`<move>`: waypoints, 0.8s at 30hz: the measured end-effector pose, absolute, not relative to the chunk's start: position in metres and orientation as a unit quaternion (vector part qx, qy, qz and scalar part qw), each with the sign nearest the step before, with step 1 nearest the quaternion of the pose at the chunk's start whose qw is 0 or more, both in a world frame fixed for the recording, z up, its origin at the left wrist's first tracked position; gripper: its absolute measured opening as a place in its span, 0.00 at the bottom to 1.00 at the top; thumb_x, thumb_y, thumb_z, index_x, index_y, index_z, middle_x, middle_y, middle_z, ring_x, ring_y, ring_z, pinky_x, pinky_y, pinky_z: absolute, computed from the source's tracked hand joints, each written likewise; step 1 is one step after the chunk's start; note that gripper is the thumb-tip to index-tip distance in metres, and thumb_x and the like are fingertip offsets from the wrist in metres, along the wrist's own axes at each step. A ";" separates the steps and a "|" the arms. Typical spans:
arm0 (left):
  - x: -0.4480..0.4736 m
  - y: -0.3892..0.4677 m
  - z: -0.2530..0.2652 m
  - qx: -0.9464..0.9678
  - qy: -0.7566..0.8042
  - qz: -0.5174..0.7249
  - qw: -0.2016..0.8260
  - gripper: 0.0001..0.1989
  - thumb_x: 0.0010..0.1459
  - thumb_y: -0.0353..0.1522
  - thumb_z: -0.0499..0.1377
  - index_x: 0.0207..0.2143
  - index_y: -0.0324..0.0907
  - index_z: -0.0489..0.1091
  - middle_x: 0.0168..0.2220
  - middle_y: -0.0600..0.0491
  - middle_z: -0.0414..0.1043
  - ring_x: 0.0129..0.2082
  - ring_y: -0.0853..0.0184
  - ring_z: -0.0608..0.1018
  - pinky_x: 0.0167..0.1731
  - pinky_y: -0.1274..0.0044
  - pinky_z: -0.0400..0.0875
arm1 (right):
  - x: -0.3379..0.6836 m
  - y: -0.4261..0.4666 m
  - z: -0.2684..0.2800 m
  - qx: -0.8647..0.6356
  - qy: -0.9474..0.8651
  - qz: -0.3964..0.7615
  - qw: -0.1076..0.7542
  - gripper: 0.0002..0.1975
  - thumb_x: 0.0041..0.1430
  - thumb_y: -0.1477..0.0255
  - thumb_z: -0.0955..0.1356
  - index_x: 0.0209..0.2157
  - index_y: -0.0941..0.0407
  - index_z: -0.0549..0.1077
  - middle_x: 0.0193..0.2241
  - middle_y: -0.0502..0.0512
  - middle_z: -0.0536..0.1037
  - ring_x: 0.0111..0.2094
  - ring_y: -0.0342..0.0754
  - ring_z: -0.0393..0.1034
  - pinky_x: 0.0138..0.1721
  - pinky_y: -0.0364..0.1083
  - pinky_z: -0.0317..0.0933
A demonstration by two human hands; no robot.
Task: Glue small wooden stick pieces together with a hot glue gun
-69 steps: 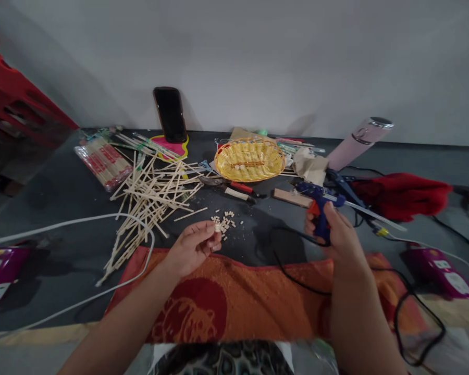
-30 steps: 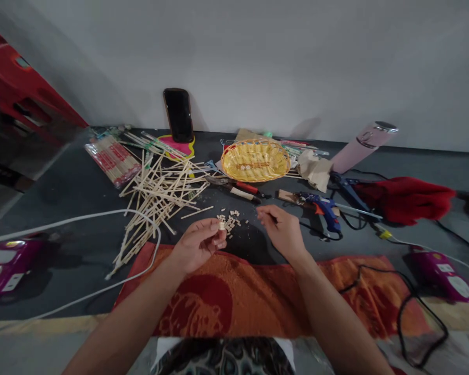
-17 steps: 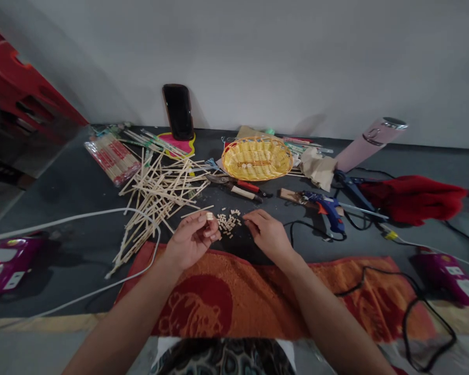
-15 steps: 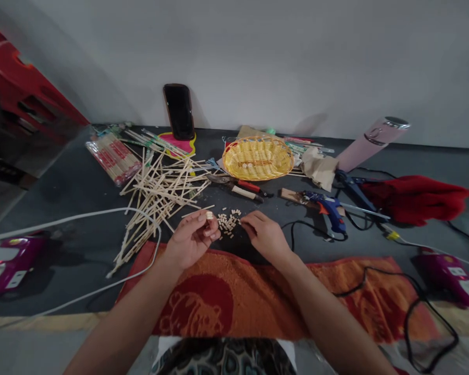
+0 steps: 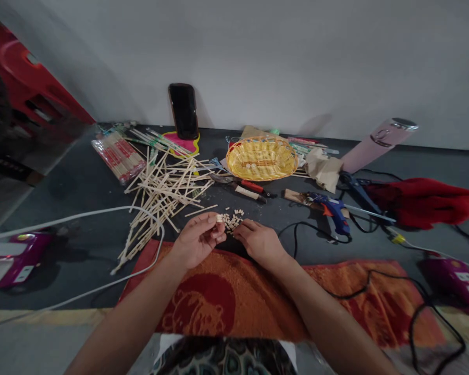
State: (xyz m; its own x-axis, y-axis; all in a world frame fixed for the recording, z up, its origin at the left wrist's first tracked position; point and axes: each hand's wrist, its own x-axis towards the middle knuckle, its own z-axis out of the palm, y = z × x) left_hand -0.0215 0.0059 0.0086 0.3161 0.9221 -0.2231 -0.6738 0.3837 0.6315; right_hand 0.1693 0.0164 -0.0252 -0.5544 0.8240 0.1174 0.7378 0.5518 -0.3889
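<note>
My left hand (image 5: 200,237) pinches a small cluster of short cut wooden stick pieces (image 5: 219,217) between thumb and fingertips, just above the dark table. Beside it, my right hand (image 5: 261,244) has its fingers pressed together at the near right edge of a loose pile of short stick pieces (image 5: 232,221). Whatever its fingertips may hold is hidden. To the left lies a jumbled heap of long thin wooden sticks (image 5: 164,190). Pruning shears (image 5: 247,191) with one red and one pale handle rest behind the pile.
A yellow woven basket (image 5: 262,162) holds a few small pieces. A blue glue gun (image 5: 334,211) lies right with its black cable. An orange towel (image 5: 266,302) covers the front edge. A phone (image 5: 183,111), a pink flask (image 5: 379,143) and a white cable (image 5: 82,214) are around.
My right hand has moved down and slightly left, its fingertips now against the pile. The left hand keeps its cluster. The whole view has shifted slightly.
</note>
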 end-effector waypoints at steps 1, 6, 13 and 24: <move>-0.021 0.006 0.008 0.220 0.288 0.505 0.784 0.06 0.51 0.31 0.62 0.26 0.36 0.69 0.24 0.53 0.66 0.21 0.76 0.62 0.25 0.79 0.59 | 0.170 0.016 -0.023 -0.452 -0.862 0.160 0.165 0.07 0.63 0.72 0.63 0.36 0.54 0.73 0.36 0.55 0.76 0.36 0.46 0.71 0.38 0.43 0.64; -0.015 0.003 0.003 0.230 0.311 0.473 0.792 0.07 0.52 0.32 0.63 0.27 0.35 0.70 0.24 0.52 0.68 0.21 0.76 0.63 0.25 0.80 0.60 | 0.174 0.012 -0.005 -0.445 -0.761 0.273 0.386 0.05 0.63 0.73 0.63 0.35 0.54 0.71 0.34 0.54 0.74 0.37 0.46 0.69 0.40 0.45 0.65; -0.007 0.000 0.001 0.261 0.374 0.430 0.779 0.08 0.49 0.33 0.65 0.28 0.35 0.73 0.24 0.52 0.71 0.22 0.75 0.69 0.26 0.80 0.63 | 0.170 -0.002 0.009 -0.418 -0.715 0.316 0.463 0.03 0.61 0.73 0.66 0.34 0.53 0.72 0.31 0.52 0.73 0.35 0.47 0.69 0.38 0.47 0.64; -0.006 -0.001 -0.002 0.276 0.380 0.404 0.785 0.08 0.50 0.33 0.66 0.29 0.36 0.74 0.25 0.52 0.71 0.22 0.76 0.71 0.24 0.83 0.61 | 0.167 -0.003 0.007 -0.401 -0.723 0.322 0.460 0.04 0.60 0.75 0.66 0.35 0.53 0.73 0.31 0.52 0.74 0.36 0.46 0.69 0.39 0.46 0.64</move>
State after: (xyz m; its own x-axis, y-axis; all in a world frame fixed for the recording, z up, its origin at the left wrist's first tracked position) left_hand -0.0061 -0.0015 -0.0021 0.3846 0.8437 -0.3746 -0.4244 0.5220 0.7398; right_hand 0.1672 -0.0027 0.0074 -0.2544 0.8773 0.4070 0.2842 0.4701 -0.8356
